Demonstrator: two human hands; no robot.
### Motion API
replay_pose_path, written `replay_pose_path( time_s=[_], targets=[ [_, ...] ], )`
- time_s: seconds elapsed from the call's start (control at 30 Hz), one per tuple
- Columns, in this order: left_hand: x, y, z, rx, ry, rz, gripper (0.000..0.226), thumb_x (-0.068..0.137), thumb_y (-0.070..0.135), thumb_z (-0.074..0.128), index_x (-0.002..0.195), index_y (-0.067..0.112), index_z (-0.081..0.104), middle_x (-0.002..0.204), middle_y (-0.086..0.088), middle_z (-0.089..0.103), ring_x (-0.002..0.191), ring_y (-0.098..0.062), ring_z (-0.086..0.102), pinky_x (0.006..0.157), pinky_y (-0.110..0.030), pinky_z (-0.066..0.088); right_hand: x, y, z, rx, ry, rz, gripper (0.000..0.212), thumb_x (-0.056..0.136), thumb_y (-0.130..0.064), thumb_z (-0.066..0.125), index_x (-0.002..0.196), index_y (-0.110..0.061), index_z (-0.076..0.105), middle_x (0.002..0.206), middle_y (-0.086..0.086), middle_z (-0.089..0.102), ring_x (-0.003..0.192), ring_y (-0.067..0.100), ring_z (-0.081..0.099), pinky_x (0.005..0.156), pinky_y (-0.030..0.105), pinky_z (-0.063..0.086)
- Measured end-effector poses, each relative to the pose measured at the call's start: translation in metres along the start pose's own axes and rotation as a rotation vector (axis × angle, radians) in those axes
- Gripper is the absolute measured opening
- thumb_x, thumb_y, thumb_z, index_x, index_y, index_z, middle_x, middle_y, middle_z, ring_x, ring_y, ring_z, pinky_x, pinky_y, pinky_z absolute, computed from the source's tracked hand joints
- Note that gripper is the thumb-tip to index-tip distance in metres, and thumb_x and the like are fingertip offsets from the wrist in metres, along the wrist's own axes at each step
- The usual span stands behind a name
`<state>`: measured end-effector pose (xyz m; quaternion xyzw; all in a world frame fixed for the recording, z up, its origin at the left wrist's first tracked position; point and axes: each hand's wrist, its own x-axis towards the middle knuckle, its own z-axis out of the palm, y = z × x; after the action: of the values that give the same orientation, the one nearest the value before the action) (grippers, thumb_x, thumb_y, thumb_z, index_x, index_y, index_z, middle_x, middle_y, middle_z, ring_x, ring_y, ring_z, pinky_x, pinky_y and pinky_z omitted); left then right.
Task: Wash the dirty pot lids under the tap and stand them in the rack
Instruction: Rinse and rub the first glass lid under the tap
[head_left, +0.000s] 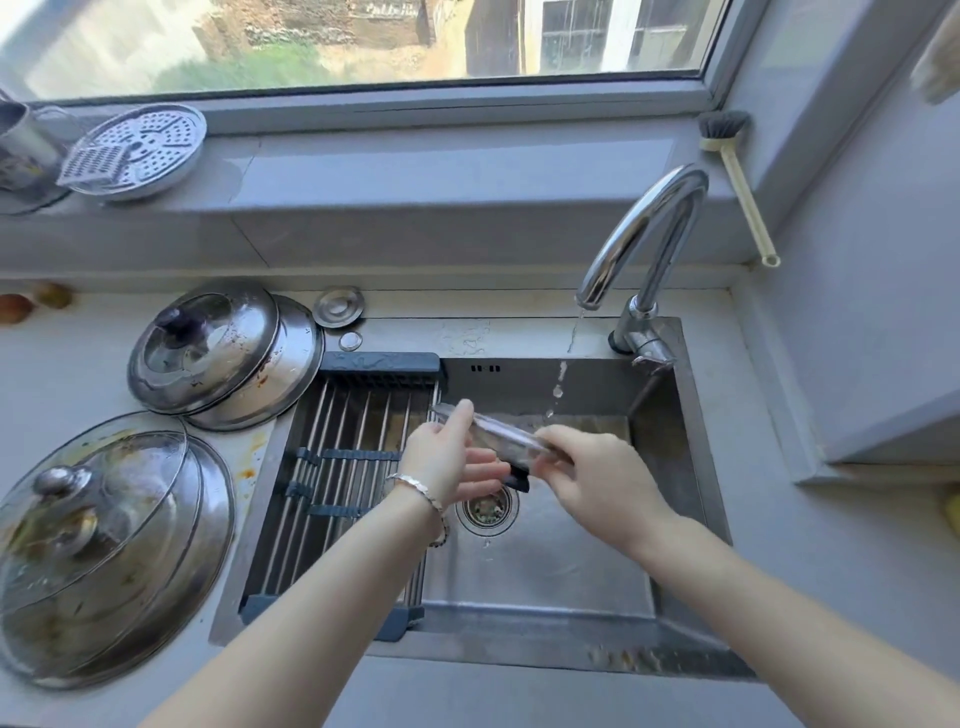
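I hold a glass pot lid (493, 431) edge-on over the sink (545, 566), its black knob pointing down. My left hand (447, 460) grips its left rim, thumb on top. My right hand (597, 478) grips the right rim. A thin stream of water falls from the tap (644, 234) just behind the lid. On the counter to the left lie dirty lids: two stacked steel lids (223, 353) and a greasy glass lid on a steel one (104, 545). The roll-up rack (348, 447) spans the sink's left half.
A perforated steamer plate (135, 153) and a metal cup stand on the window ledge at the left. A dish brush (737, 182) leans in the ledge's right corner. A sink plug (338, 306) lies behind the rack. The drain strainer (487, 508) sits below my hands.
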<state>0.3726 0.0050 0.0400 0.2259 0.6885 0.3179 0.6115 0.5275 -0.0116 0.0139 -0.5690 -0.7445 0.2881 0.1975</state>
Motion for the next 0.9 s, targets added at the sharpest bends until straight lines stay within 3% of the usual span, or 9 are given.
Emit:
replay_pose_path(
  time_s=[0.07,0.17,0.3,0.57,0.77,0.9],
  targets=[
    [-0.003,-0.002,-0.003,0.084,-0.032,0.052,0.027,0.097,0.029,0.040,0.105,0.003,0.045,0.083,-0.014,0.062,0.051,-0.014,0.064,0.051,-0.029,0.056,0.002,0.008,-0.008,0.299,0.032,0.181,0.007,0.082,-0.013,0.065,0.083,-0.020,0.064,0.076,0.002,0.071,0.070,0.019,0.067,0.068,0.036,0.052],
    [-0.006,-0.016,-0.012,0.190,-0.039,0.048,0.012,0.097,0.019,0.041,0.092,0.009,0.047,0.079,-0.008,0.060,0.058,-0.016,0.063,0.051,-0.026,0.053,-0.005,0.019,-0.012,0.772,0.095,0.482,0.008,0.085,-0.002,0.062,0.087,-0.010,0.060,0.079,0.014,0.070,0.060,0.016,0.069,0.061,0.029,0.055],
    [-0.007,-0.041,-0.032,0.153,-0.018,-0.073,0.007,0.095,0.009,0.044,0.092,0.006,0.050,0.077,-0.008,0.059,0.065,-0.019,0.060,0.062,-0.032,0.051,-0.021,0.027,-0.007,1.071,0.195,0.765,0.005,0.090,-0.007,0.057,0.088,-0.011,0.056,0.084,0.013,0.068,0.058,0.015,0.069,0.056,0.022,0.056],
    [-0.005,-0.073,-0.055,0.134,0.030,-0.137,0.013,0.094,0.007,0.046,0.083,0.006,0.052,0.074,-0.010,0.059,0.067,-0.021,0.059,0.065,-0.033,0.050,-0.032,0.018,-0.018,1.190,0.278,0.780,0.009,0.090,-0.005,0.057,0.084,-0.012,0.056,0.084,0.014,0.071,0.063,0.022,0.071,0.054,0.025,0.058],
    [0.005,-0.081,-0.066,0.136,0.038,-0.143,0.012,0.093,0.006,0.047,0.084,0.006,0.054,0.077,-0.010,0.060,0.069,-0.021,0.060,0.064,-0.032,0.050,-0.025,0.003,-0.005,1.134,0.269,0.843,0.008,0.089,0.000,0.056,0.084,-0.006,0.054,0.083,0.019,0.067,0.054,0.020,0.069,0.050,0.025,0.057],
    [0.013,-0.079,-0.088,0.119,0.027,-0.180,0.011,0.093,0.006,0.047,0.084,0.005,0.054,0.076,-0.011,0.060,0.069,-0.023,0.060,0.063,-0.033,0.050,-0.013,-0.014,0.008,1.144,0.277,0.835,0.006,0.090,-0.002,0.056,0.085,-0.007,0.055,0.083,0.017,0.068,0.054,0.019,0.069,0.055,0.028,0.057]
  ],
)
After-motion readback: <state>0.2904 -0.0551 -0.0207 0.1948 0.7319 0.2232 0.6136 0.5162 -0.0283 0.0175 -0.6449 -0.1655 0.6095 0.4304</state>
